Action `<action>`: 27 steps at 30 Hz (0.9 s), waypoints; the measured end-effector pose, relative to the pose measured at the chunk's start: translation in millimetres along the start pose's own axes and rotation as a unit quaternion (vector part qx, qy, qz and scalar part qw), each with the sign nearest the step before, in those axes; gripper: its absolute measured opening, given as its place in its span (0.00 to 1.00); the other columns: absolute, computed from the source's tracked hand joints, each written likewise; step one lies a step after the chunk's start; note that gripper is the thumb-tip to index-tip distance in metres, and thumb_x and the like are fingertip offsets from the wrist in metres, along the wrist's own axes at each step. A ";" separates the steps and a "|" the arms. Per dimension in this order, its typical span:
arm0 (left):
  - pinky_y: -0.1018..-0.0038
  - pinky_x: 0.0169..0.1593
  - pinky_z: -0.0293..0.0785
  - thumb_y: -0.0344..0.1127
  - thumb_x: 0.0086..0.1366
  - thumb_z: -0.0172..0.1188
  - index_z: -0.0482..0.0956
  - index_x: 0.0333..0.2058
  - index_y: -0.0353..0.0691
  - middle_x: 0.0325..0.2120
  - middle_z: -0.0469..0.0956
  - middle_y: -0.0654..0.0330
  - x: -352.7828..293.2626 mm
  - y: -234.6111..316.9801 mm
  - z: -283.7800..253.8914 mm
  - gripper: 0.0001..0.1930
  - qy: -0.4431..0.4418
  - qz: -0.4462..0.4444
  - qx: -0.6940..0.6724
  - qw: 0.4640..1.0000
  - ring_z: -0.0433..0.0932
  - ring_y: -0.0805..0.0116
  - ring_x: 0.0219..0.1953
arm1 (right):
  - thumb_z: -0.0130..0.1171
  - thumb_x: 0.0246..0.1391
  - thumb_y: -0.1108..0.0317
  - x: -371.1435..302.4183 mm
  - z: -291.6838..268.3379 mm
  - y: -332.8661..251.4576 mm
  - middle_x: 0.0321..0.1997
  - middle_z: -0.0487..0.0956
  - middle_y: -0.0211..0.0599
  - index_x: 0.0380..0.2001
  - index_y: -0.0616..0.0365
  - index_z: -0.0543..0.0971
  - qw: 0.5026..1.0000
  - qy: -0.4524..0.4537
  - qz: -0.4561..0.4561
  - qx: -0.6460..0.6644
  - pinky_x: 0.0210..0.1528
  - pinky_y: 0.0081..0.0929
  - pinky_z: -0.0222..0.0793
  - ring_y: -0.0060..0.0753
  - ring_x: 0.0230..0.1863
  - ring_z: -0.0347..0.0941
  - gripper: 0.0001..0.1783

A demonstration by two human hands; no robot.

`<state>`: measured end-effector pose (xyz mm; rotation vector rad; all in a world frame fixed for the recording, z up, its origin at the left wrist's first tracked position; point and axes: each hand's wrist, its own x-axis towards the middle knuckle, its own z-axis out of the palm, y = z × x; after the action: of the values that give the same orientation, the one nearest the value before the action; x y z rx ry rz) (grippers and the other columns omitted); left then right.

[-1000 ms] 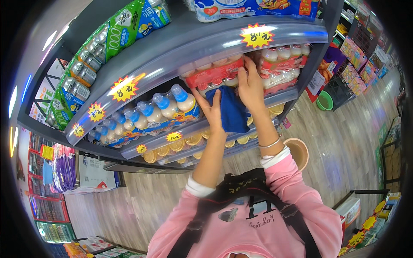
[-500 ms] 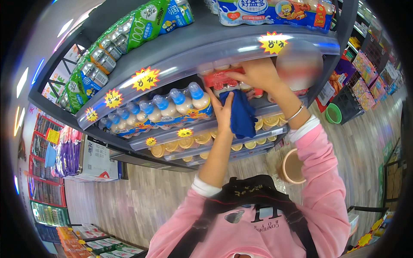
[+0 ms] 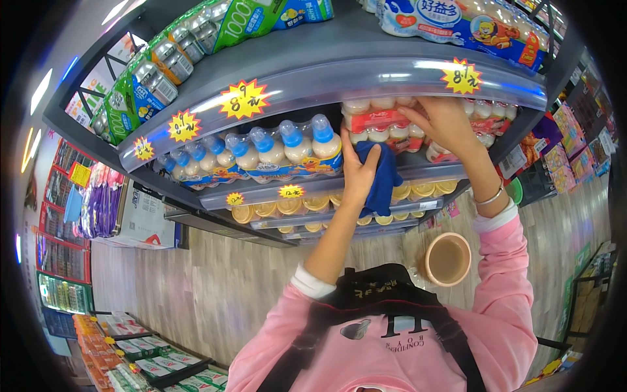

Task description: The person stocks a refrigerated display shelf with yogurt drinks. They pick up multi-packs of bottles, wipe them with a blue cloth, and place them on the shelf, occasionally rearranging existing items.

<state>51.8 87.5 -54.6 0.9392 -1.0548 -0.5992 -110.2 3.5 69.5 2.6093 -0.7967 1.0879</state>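
My left hand is closed on a dark blue cloth that hangs below its thumb. Its fingertips rest against the left side of a red-and-white multipack of small bottles on the shelf. From the right, my right hand grips that pack, its thumb on the front and its other fingers partly hidden under the shelf edge. More red-labelled small bottles stand to the right of it. Left of my hands is a row of blue-capped bottles in shrink wrap.
Above runs a shelf edge with a clear strip and star-shaped price tags. Gold-lidded tubs fill the shelf below. A pink bucket of murky water stands on the wooden floor. Boxed goods sit at the lower left.
The view has shifted, so the shelf appears farther right and lower. Both hands stay at the red-and-white pack, the left still with the cloth. The blur right of my right hand is gone.
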 end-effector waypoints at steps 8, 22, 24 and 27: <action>0.69 0.66 0.52 0.31 0.62 0.59 0.45 0.67 0.36 0.62 0.59 0.49 -32.3 34.8 -6.8 0.40 -0.016 -0.015 0.109 0.994 0.59 0.59 0.64 | 0.64 0.48 0.57 -2.7 -0.9 -38.8 0.43 0.76 0.46 0.46 0.56 0.77 0.996 -0.019 0.048 -0.069 0.46 0.43 0.68 0.47 0.42 0.73 0.24; 0.62 0.20 0.68 0.47 0.57 0.64 0.69 0.40 0.48 0.18 0.78 0.56 -34.6 64.4 -174.9 0.18 0.149 0.009 0.648 0.747 0.78 0.53 0.19 | 0.75 0.29 0.58 69.0 81.2 -147.9 0.57 0.67 0.47 0.66 0.46 0.58 0.982 -0.073 -0.157 -0.080 0.60 0.46 0.61 0.49 0.60 0.64 0.57; 0.63 0.19 0.68 0.47 0.57 0.64 0.68 0.38 0.48 0.17 0.77 0.57 -24.1 66.5 -171.6 0.17 0.140 0.009 0.655 0.742 0.78 0.55 0.19 | 0.75 0.29 0.58 77.3 92.0 -131.6 0.57 0.67 0.46 0.66 0.43 0.58 0.981 -0.094 -0.164 -0.043 0.58 0.44 0.62 0.50 0.60 0.63 0.57; 0.61 0.20 0.68 0.48 0.56 0.64 0.69 0.35 0.49 0.17 0.77 0.56 -20.0 60.7 -172.3 0.16 0.140 0.000 0.645 0.751 0.78 0.53 0.21 | 0.76 0.28 0.57 76.2 96.8 -125.4 0.58 0.66 0.42 0.65 0.41 0.60 0.980 -0.081 -0.180 -0.033 0.56 0.44 0.63 0.49 0.60 0.63 0.56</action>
<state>201.0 194.1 -42.5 2.1441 -1.1298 0.4275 61.1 40.8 57.1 2.6679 -0.3564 0.7430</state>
